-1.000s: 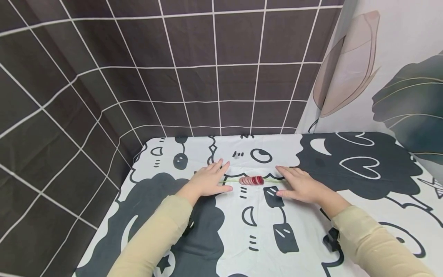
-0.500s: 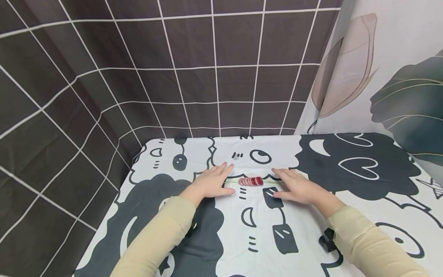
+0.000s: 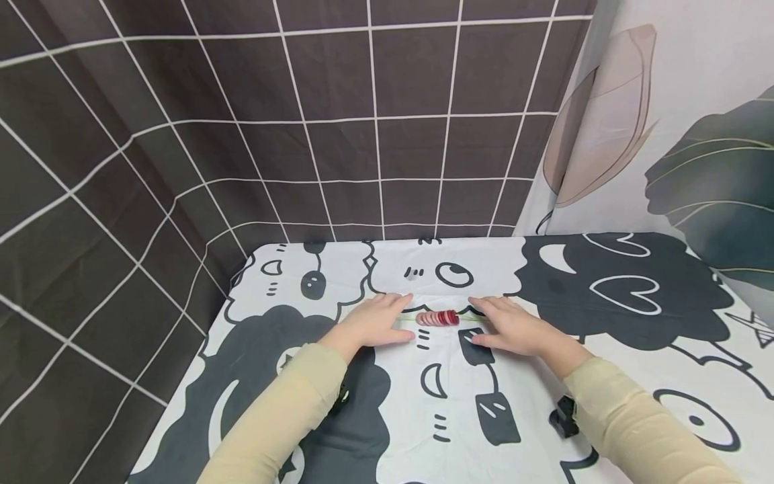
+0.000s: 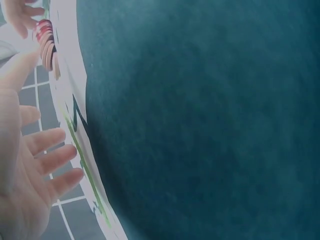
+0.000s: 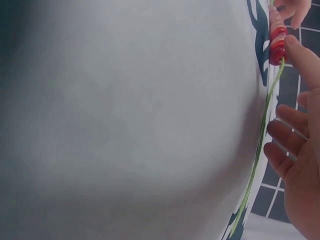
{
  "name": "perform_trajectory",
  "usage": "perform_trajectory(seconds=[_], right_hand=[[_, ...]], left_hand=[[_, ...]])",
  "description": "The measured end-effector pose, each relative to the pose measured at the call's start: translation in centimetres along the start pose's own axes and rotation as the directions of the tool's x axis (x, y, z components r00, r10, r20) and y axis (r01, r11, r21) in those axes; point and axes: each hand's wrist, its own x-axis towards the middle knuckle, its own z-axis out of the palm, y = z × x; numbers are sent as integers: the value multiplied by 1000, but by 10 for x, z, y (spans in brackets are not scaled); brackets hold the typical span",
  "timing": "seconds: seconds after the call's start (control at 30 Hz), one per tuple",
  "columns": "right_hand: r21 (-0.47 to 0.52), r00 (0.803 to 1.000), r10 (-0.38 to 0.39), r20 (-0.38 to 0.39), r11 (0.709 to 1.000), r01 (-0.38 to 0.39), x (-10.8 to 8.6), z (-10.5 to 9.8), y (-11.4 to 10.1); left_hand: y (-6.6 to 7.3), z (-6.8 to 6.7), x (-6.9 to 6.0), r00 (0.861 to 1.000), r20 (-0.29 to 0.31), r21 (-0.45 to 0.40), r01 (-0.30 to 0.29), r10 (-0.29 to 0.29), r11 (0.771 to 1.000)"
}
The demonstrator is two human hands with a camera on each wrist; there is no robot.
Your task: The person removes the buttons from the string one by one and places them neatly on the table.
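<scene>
A row of red and pink discs (image 3: pixel 438 318) lies on the patterned cloth between the two hands in the head view, with a green cord at both ends. My left hand (image 3: pixel 373 321) is on its left side, palm down, fingers extended and thumb apart. On the right, my right hand (image 3: pixel 512 326) mirrors it with spread thumb and extended fingers. Neither hand grips anything. The left wrist view shows the green cord (image 4: pixel 89 172) beyond the left fingers; in the right wrist view the cord (image 5: pixel 260 145) runs beside the right fingers from the red discs (image 5: pixel 278 47).
A white and dark grey cartoon cloth (image 3: pixel 447 430) covers the surface. Behind and to the left hangs a dark curtain (image 3: pixel 326 81) with white grid lines; a leaf-patterned curtain (image 3: pixel 683 101) hangs at the right. A small black device (image 3: pixel 564 417) is at the right wrist.
Both hands have moved inward, the left one rightward and the right one leftward, closer to the discs. The discs have stayed in nearly the same place on the cloth.
</scene>
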Motion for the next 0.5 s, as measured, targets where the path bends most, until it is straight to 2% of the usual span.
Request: perform_trajectory(seconds=[0.27,0.5], right_hand=[[-4,1000,4,8,1000,-4,4,4,-2],[7,999,46,21,999,-46,9,4,-4]], left_hand=[[7,-1,3,1000,-5,-15,3,-3,1000],[12,-1,5,1000,-8,-32,14,-14,999]])
